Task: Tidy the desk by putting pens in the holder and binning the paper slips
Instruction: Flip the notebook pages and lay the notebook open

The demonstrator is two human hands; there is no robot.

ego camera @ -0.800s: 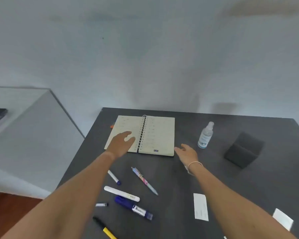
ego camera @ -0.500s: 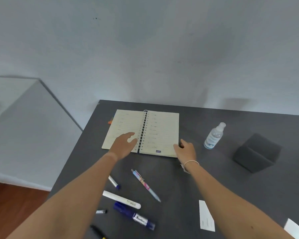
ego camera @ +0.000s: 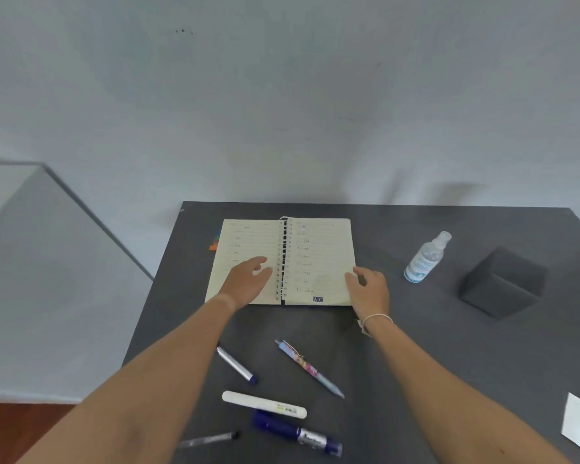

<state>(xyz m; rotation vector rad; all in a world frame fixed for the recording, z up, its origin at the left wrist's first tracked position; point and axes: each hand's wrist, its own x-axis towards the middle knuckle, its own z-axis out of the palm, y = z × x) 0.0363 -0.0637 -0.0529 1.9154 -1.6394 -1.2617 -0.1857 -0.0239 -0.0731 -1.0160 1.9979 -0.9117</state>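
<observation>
two bare forearms, no sleeves, thin white string bracelet (ego camera: 375,318) on the right wrist, loose end dangling

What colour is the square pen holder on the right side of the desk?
The pen holder is dark grey, almost matching the desk. The head view, the only one, shows it.

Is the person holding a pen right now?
No, both the left hand and the right hand rest on the open spiral notebook, and the pens, like the patterned pen, lie on the desk.
</observation>
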